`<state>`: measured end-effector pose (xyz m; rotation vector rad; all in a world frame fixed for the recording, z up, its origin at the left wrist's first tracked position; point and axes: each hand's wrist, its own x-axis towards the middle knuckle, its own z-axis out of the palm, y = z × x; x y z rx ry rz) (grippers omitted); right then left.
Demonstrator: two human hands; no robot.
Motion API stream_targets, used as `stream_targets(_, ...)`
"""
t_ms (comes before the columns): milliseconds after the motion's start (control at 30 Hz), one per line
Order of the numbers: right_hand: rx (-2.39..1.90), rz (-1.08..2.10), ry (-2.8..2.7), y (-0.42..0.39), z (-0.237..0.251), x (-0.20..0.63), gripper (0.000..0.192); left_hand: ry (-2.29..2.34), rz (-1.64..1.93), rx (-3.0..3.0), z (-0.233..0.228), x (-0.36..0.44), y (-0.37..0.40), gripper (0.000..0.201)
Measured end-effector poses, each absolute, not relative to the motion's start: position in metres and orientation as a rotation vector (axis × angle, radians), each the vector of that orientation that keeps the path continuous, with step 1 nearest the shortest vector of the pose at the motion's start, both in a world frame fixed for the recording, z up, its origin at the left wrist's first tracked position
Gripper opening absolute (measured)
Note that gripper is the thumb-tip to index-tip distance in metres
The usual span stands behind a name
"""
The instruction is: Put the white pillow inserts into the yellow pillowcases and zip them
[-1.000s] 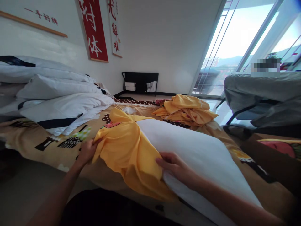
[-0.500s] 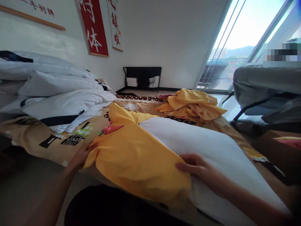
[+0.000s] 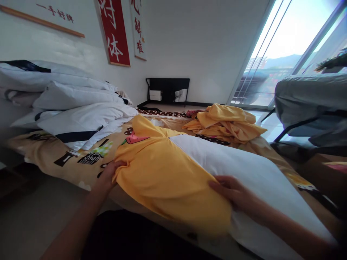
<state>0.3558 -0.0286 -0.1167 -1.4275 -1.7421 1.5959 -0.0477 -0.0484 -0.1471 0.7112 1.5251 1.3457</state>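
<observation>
A white pillow (image 3: 244, 173) lies on the bed in front of me, its near left part covered by a yellow pillowcase (image 3: 165, 177) with a red print. My left hand (image 3: 108, 175) grips the pillowcase's left edge. My right hand (image 3: 234, 191) holds the pillowcase's open edge where it meets the bare pillow. Both hands rest against the fabric near the bed's front edge.
Patterned tan bedsheet (image 3: 81, 166) covers the bed. Folded white duvets (image 3: 78, 115) are stacked at left. A crumpled yellow fabric heap (image 3: 227, 124) lies further back. A grey-covered chair (image 3: 309, 104) stands at right by the glass doors; a black rack (image 3: 168, 90) stands against the far wall.
The yellow pillowcase has been drawn further over the pillow toward its right end. My right hand slid right along the pillow; my left hand stays on the left edge.
</observation>
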Motion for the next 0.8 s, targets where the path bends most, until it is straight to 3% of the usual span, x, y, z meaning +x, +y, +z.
stream_targets(233,-1.420,1.623,-1.838,-0.043,-0.114,0.376,0.052,1.508,1.396,0.717,-0.187,-0.061,-0.078,0.045)
stream_targets(367,-1.441,1.726,-2.078,-0.041,-0.123,0.374,0.049,1.910,1.172,1.068,-0.207,-0.078,-0.098,0.053)
stream_targets(533,-1.383,1.662,-2.183,-0.041,-0.120,0.372,0.048,2.290,1.090,1.339,-0.190,-0.105,-0.112,0.062)
stream_targets(667,-1.470,1.638,-2.206,-0.044,-0.119,0.368,0.050,2.201,1.331,1.123,-0.196,-0.104,-0.092,0.058)
stream_targets(800,-1.428,1.642,-2.195,-0.045,-0.121,0.370,0.053,2.151,1.326,1.020,-0.213,-0.098,-0.071,0.040)
